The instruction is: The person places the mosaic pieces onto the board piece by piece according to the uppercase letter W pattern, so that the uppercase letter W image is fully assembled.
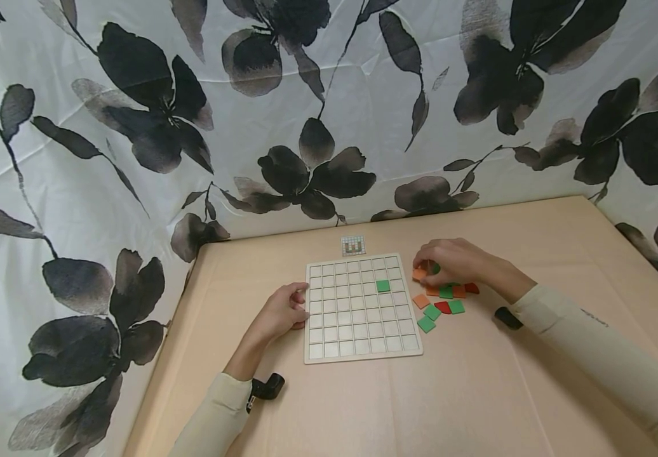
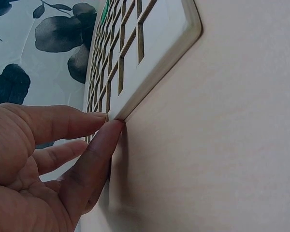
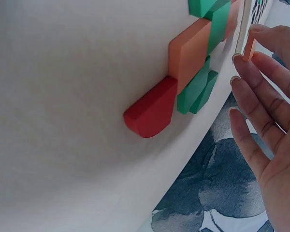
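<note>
Grid board [image 1: 360, 317]: left hand [image 1: 280, 311] pinches its adjacent edge; surface [image 1: 220, 298] extends left of that hand. Right hand [image 1: 456, 261], beyond the opposite edge, pinches an orange tile [image 1: 418, 274].

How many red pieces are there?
2. One red piece lies between two green tiles; another red piece is beside an orange tile, at its right. More may be hidden under the right hand.

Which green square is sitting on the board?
The lone green square in the upper right part of the white board, seen from the head camera. The other green pieces are off the board, to its right.
</note>
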Tool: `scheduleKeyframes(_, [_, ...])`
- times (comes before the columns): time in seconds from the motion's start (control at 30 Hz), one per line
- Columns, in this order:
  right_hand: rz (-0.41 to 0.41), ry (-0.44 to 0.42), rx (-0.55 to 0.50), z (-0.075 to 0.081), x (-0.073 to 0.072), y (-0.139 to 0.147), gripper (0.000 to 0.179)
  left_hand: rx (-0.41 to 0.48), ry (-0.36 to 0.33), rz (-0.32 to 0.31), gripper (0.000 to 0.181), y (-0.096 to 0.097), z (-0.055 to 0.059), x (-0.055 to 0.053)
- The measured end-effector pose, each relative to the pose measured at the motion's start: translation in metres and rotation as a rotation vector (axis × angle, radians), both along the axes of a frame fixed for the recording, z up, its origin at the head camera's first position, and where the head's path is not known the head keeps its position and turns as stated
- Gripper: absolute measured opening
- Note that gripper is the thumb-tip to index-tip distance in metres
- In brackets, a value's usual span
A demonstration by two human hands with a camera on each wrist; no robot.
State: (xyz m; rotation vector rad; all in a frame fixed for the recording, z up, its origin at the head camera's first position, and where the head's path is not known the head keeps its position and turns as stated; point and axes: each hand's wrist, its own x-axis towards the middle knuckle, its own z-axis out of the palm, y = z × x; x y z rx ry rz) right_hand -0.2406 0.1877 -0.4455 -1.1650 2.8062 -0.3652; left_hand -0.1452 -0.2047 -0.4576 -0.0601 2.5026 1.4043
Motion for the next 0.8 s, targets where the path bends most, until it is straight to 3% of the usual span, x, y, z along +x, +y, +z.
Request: scheduleKeyframes(0.8, [0.056,0.032,-0.047,0.007,0.009,-0.016,0.025,-0.005,0.027,-0.008,0.069,0.001,-0.002,0.0])
